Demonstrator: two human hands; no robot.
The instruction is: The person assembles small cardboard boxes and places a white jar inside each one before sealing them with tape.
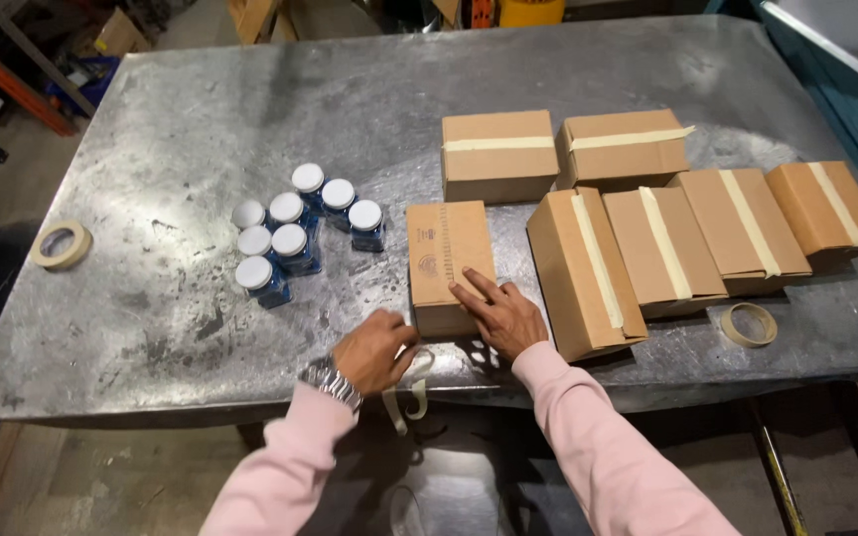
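On the metal table (151,298) we press our flat, spread right hand (501,316) on the small cardboard box (449,263) at frame centre, while our left hand (374,349) pinches a tape strip (411,382), which we should pull tight and straight.

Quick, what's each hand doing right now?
Left hand: closed on a strip of masking tape.
Right hand: open, flat on the cardboard box.

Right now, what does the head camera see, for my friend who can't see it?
The right hand presses flat on a small box while the left hand holds tape at the metal table edge. Six taped boxes and seven white-lidded jars sit nearby.
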